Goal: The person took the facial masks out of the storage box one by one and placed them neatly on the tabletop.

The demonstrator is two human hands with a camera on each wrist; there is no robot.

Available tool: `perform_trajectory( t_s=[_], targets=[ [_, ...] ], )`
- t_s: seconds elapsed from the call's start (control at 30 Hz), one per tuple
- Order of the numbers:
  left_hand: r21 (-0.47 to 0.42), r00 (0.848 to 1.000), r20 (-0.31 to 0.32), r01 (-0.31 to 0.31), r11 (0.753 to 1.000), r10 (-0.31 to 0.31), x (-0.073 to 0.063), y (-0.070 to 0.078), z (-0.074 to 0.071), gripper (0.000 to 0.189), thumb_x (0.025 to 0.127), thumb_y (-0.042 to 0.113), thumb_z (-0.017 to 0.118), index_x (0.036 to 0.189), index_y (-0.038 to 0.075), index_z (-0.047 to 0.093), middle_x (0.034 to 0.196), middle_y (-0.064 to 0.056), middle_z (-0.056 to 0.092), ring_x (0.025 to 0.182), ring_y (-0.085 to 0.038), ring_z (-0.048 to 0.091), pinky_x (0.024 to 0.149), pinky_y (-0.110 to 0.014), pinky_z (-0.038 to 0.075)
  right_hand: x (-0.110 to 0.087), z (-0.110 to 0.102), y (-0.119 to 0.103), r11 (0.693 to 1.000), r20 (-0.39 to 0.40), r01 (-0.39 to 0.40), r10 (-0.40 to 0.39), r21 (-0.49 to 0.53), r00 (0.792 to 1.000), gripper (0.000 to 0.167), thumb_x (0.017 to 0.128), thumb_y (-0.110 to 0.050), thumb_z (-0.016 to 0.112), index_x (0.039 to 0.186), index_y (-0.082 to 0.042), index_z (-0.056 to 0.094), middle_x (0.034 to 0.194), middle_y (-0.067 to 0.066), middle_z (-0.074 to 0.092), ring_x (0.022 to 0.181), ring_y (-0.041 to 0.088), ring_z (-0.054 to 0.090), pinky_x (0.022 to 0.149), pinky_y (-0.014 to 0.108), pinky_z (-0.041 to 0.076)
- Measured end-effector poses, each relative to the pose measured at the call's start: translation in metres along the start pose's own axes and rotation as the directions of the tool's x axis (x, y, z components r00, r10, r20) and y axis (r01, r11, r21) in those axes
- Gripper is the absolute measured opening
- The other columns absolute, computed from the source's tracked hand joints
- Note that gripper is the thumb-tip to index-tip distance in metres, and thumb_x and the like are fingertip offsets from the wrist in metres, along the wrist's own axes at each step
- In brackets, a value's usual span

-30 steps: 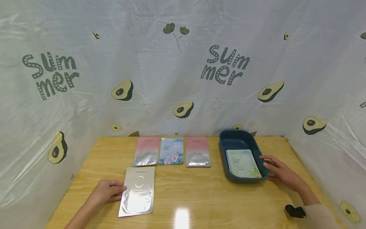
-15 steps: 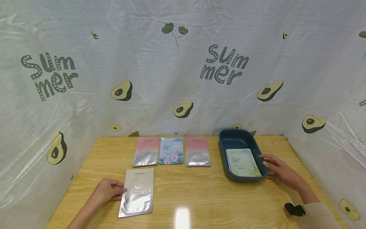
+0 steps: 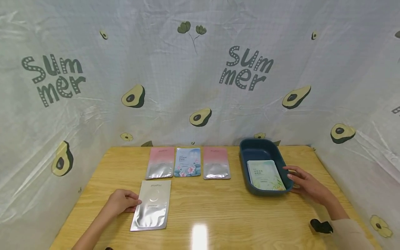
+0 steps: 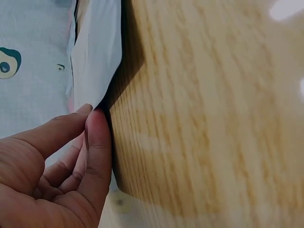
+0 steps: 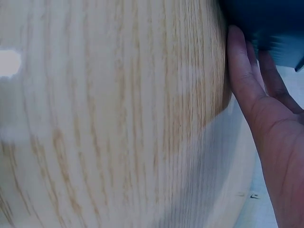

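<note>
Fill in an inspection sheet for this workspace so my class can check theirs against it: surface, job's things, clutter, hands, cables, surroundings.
Surface: wood-grain table, with a bright glare patch near the front.
Job's things: silver packet at left; behind it, a row with a blue floral packet between two pink-and-silver packets; blue bin at right, with a pale green packet inside.
Clutter: nothing seen.
Left hand: pinches the silver packet's left edge.
Right hand: fingers touch the bin's right side.
Cables: nothing seen.
Surroundings: pale sheeting behind and at both sides, printed with avocados, flowers and "summer".
</note>
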State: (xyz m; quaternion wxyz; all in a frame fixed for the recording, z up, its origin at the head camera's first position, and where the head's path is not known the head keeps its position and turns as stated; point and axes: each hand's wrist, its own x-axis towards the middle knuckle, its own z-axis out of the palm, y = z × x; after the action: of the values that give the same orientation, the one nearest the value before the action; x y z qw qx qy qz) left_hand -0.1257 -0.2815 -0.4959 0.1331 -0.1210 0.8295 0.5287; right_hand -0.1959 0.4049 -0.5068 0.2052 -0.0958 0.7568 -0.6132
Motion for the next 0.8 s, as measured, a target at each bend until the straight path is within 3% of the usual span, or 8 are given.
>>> perform_trajectory(
  t_s=[0.23,0.33,0.4,0.5,0.53,0.57,0.67,0.8],
  targets=[
    [0.049,1.0,-0.023,0.0,0.999,0.001,0.001,0.003,0.001,0.014,0.086,-0.005,0.076,0.095,-0.013,0.069,0.074,-0.008,0.07,0.064,-0.016,0.068,0.061,-0.031,0.062,0.001,0.0,0.0,1.0,0.007,0.005,-0.005,0.003,1.0,0.049,0.112,-0.022,0.041,0.157,-0.006,0.027,0.15,0.025,0.022,0.115,0.011,0.062,0.092,0.034,0.058],
    [0.155,0.997,-0.045,-0.047,0.987,0.055,-0.002,0.004,0.002,0.011,0.088,-0.001,0.075,0.092,-0.011,0.071,0.072,-0.007,0.069,0.064,-0.015,0.066,0.059,-0.029,0.061,-0.001,0.001,0.0,1.0,-0.004,-0.002,0.002,0.002,1.0,0.05,0.112,-0.023,0.042,0.157,-0.006,0.027,0.154,0.027,0.017,0.116,0.01,0.061,0.092,0.034,0.057],
    [0.31,0.988,-0.058,-0.121,0.943,0.145,-0.006,0.009,0.004,0.013,0.089,0.004,0.075,0.092,-0.008,0.072,0.073,-0.005,0.07,0.065,-0.014,0.064,0.058,-0.029,0.059,-0.003,0.002,0.001,1.0,-0.011,-0.017,0.017,0.005,1.0,0.05,0.112,-0.024,0.042,0.156,-0.006,0.027,0.155,0.03,0.014,0.115,0.01,0.061,0.092,0.035,0.058],
    [0.519,0.956,-0.054,-0.219,0.826,0.287,-0.012,0.027,0.015,0.015,0.088,0.007,0.076,0.094,-0.007,0.073,0.074,-0.004,0.07,0.066,-0.015,0.064,0.057,-0.03,0.056,-0.005,0.003,0.004,0.999,-0.014,-0.041,0.041,0.007,0.999,0.05,0.112,-0.025,0.043,0.156,-0.007,0.028,0.157,0.032,0.011,0.115,0.009,0.06,0.092,0.036,0.058],
    [0.571,0.942,-0.045,-0.249,0.783,0.333,-0.013,0.036,0.02,0.015,0.088,0.007,0.076,0.095,-0.006,0.073,0.076,-0.005,0.07,0.068,-0.015,0.064,0.058,-0.031,0.056,-0.005,0.003,0.004,0.999,-0.013,-0.048,0.049,0.013,0.999,0.05,0.112,-0.025,0.043,0.156,-0.007,0.028,0.157,0.031,0.013,0.115,0.009,0.06,0.092,0.037,0.058],
    [0.593,0.929,-0.032,-0.28,0.755,0.37,-0.013,0.045,0.027,0.016,0.088,0.006,0.075,0.097,-0.007,0.073,0.078,-0.006,0.071,0.07,-0.017,0.066,0.06,-0.033,0.057,-0.005,0.003,0.005,0.999,-0.013,-0.051,0.051,0.013,0.999,0.049,0.112,-0.025,0.043,0.156,-0.008,0.029,0.156,0.029,0.015,0.114,0.009,0.06,0.092,0.037,0.058],
    [0.602,0.895,0.004,-0.359,0.714,0.446,-0.011,0.074,0.052,0.017,0.087,0.004,0.074,0.1,-0.006,0.074,0.084,-0.01,0.073,0.075,-0.023,0.071,0.065,-0.039,0.06,-0.002,0.002,0.004,1.0,0.013,-0.024,0.024,0.016,1.0,0.048,0.112,-0.023,0.042,0.156,-0.01,0.03,0.15,0.02,0.028,0.115,0.011,0.062,0.093,0.038,0.058],
    [0.543,0.855,0.093,-0.474,0.693,0.511,-0.004,0.106,0.093,0.019,0.089,0.006,0.074,0.106,-0.005,0.075,0.1,-0.015,0.075,0.089,-0.03,0.073,0.075,-0.044,0.061,0.0,0.0,0.002,0.999,0.051,0.022,-0.024,0.029,0.998,0.044,0.113,-0.018,0.039,0.155,-0.01,0.032,0.137,0.006,0.039,0.113,0.017,0.065,0.091,0.039,0.059]
  ],
)
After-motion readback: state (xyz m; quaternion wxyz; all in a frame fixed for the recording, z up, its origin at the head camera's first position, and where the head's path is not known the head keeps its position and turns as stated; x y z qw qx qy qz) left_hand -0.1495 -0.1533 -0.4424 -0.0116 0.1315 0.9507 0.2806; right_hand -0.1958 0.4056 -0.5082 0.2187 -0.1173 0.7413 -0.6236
